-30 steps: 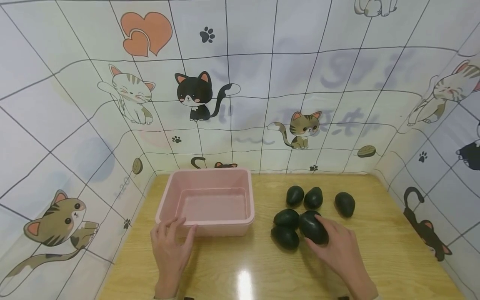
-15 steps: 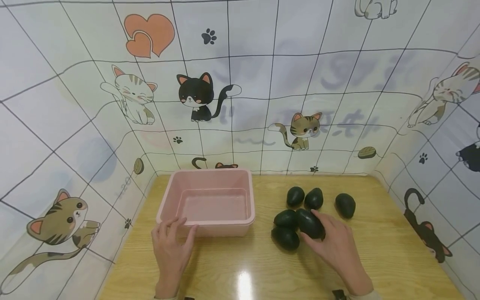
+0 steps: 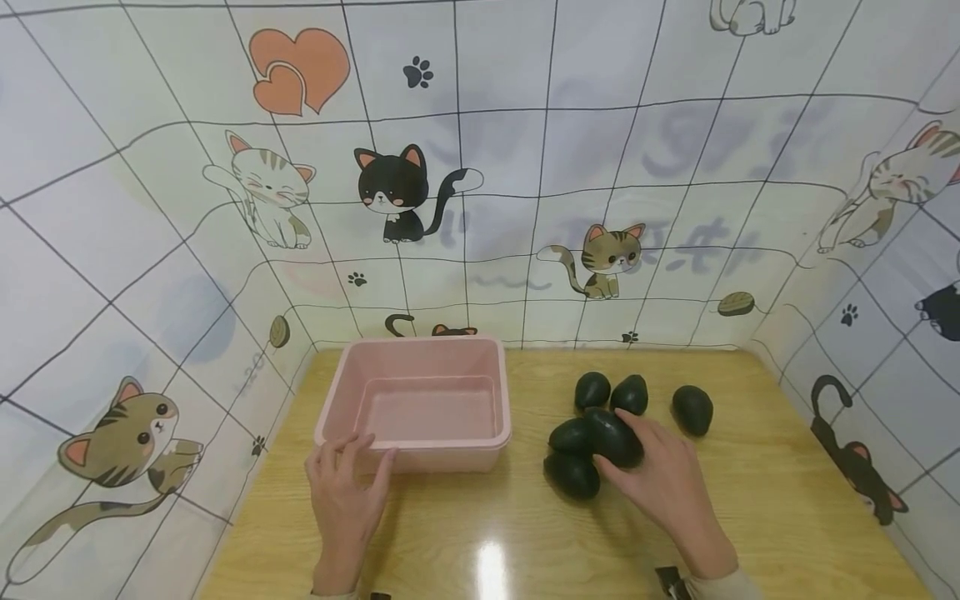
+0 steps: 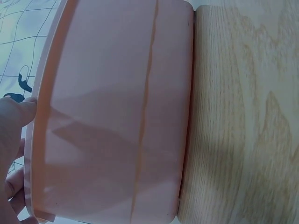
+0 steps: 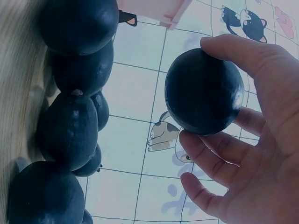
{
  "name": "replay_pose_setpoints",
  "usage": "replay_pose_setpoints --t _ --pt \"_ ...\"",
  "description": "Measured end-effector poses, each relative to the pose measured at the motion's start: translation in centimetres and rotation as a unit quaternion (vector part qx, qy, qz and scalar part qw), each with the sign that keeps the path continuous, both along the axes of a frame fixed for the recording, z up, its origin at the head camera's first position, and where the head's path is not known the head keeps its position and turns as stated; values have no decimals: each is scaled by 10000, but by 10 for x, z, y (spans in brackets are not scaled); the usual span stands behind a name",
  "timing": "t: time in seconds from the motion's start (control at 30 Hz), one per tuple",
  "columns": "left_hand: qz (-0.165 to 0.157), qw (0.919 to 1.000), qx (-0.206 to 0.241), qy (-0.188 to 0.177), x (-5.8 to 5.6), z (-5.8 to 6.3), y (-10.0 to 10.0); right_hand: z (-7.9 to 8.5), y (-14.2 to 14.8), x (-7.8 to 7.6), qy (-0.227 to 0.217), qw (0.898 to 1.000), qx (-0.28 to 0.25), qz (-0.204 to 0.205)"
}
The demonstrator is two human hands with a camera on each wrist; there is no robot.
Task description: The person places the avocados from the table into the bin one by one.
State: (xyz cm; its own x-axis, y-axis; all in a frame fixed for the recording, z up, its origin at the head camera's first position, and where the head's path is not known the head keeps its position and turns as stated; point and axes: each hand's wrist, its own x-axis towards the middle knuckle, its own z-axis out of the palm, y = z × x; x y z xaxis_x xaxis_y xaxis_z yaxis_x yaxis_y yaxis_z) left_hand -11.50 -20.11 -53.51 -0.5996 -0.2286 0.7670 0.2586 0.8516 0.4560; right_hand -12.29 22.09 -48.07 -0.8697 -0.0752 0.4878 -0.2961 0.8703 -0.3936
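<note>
Gridded walls (image 3: 498,58) rise behind a wood-grained tabletop (image 3: 787,517); cats (image 3: 393,177), paw prints (image 3: 415,76) and orange hearts (image 3: 322,62) decorate them.

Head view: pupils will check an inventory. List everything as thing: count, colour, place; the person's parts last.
Walls: 3, white, dark-gridded, back and sides.
Cats: at least 9, white, black or brown, on the walls.
Hearts: 2, orange, on the walls, upper left.
Paw prints: 5, black, on the walls.
Ovals: 2, brown, low on the walls.
Marks: several, bluish, on the walls, unreadable.
Table: 1, light wood, between the walls.
Tub: 1, pink, left on the table.
Fruit: 6 seen, dark green, right of the tub, one held; more may be hidden.
Straps: 2, black, by the wrists.
Sleeves: 2, beige, bottom edge.
Left hand: 1, bare, on the tub's near rim.
Right hand: 1, bare, round the held fruit.
</note>
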Motion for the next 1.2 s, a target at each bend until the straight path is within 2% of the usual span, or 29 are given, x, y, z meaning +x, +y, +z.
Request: replay_pose_setpoints --t 0.2,0.47,0.8,0.97,1.2 --pt "-3 10000 -12 -16 -1 0 1 3 -3 -2 -110 9999 -80 -20" --pt "-58 10000 0 -40 -1 0 0 5 -9 -6 128 9996 -152 190" --pt "-162 9995 107 -265 -1 1 -1 12 -22 -8 -314 9992 -161 195" --pt "-129 9999 55 -36 -2 0 0 15 -26 -10 -276 9993 -146 188" --pt "-226 9996 152 29 -2 -1 0 19 -32 -11 -224 9992 -224 242"
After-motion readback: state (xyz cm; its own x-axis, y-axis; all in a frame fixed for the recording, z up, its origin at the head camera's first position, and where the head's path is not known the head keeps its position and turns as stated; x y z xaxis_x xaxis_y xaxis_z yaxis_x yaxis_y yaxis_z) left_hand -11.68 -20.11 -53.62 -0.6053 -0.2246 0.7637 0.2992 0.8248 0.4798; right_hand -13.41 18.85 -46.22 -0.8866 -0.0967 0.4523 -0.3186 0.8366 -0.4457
